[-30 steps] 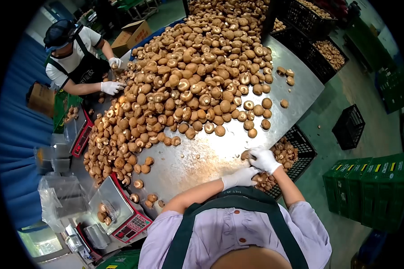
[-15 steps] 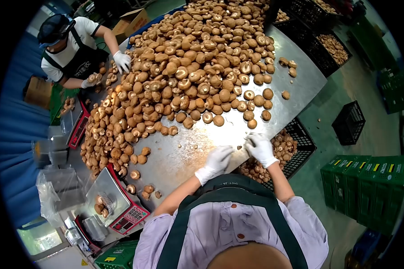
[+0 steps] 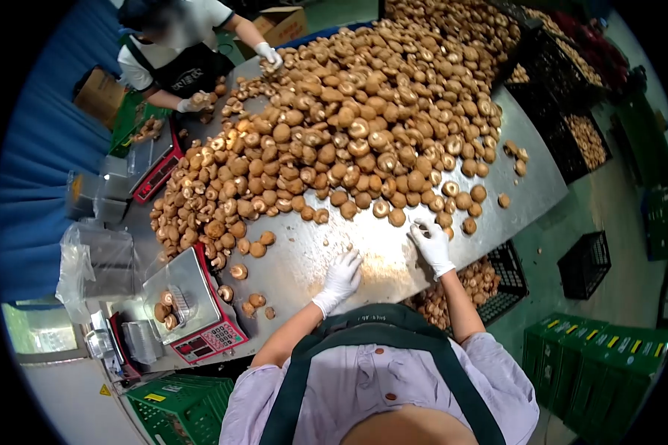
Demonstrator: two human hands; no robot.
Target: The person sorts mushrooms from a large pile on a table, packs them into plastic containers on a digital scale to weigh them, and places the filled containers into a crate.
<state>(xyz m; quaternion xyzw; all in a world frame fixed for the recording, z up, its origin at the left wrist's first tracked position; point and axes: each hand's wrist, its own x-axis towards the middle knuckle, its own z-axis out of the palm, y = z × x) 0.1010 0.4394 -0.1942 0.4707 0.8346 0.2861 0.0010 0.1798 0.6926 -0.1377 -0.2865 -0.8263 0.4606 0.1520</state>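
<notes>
A large heap of brown mushrooms (image 3: 334, 141) covers much of the steel table (image 3: 378, 252). My left hand (image 3: 340, 280), in a white glove, rests on the metal in front of the heap, fingers stretched out with nothing seen in them. Near its fingertips lie small mushroom scraps. My right hand (image 3: 432, 251), gloved too, is at the front edge of the heap, close to several loose mushrooms (image 3: 444, 219). Its thumb and forefinger are bent and slightly apart, with nothing visible between them.
A black crate (image 3: 508, 278) holding mushrooms stands below the table edge by my right arm. On the left, a red scale (image 3: 208, 337) carries a tray of mushrooms (image 3: 169, 308). Across the table, a co-worker's gloved hands (image 3: 269, 55) handle mushrooms. Green crates (image 3: 594, 371) stand at right.
My view has shifted, so the table sits differently in it. My right hand has moved from the table's near edge forward to the loose mushrooms. My left hand has shifted to the left.
</notes>
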